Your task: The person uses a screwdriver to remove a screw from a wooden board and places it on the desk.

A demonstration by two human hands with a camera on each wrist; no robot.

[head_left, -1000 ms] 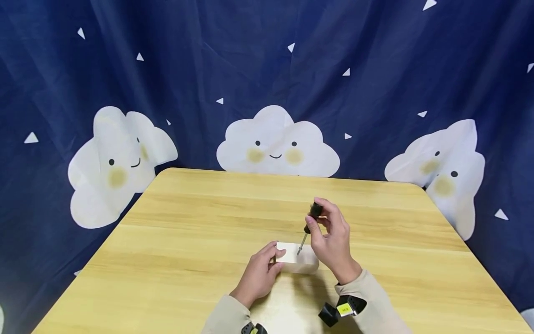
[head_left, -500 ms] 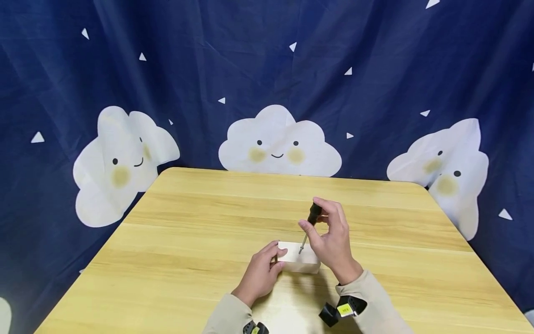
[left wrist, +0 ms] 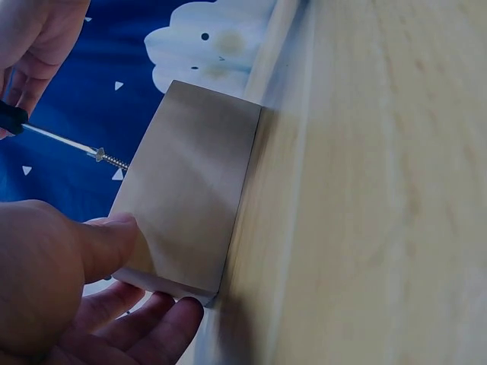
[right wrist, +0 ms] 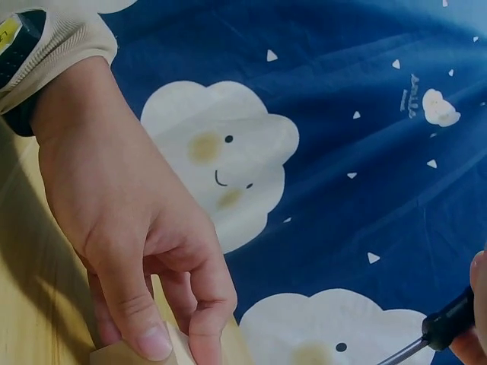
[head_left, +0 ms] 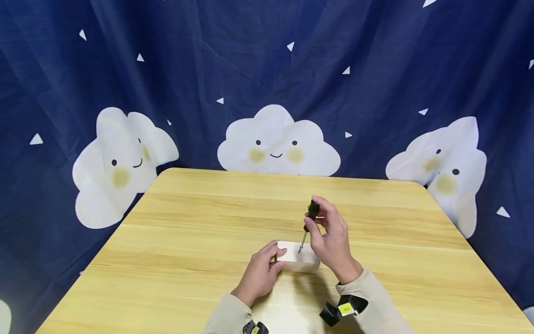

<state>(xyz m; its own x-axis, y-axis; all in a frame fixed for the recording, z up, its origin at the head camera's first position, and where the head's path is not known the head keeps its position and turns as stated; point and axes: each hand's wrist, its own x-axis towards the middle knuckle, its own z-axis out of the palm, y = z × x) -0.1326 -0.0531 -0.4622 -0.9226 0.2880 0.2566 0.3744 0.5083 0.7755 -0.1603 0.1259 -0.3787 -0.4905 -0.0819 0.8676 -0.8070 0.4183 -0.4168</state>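
On the table, a pale wooden block (head_left: 298, 266) lies with its long side across the head view. My left hand (head_left: 259, 277) grips its left end, thumb on the near face and fingers on the top and the end. A black-handled screwdriver (head_left: 314, 208) is held by my right hand (head_left: 335, 243), thumb and fingers round the handle. Its steel shaft slants down to a screw (left wrist: 112, 161), whose threads show above the block's top in the left wrist view. The right wrist view catches the screwdriver's handle (right wrist: 449, 321) at its right edge; the screw is outside that view.
The light wood-grain table (head_left: 187, 232) stretches around the block on all sides. Beyond its far edge hangs a dark blue curtain (head_left: 267, 69) printed with white clouds. Each wrist wears a black camera strap (head_left: 352, 305) over a beige sleeve.
My right thumb straightened off the screwdriver handle half a second ago and now lies back against it. The left hand and the block have stayed in place.
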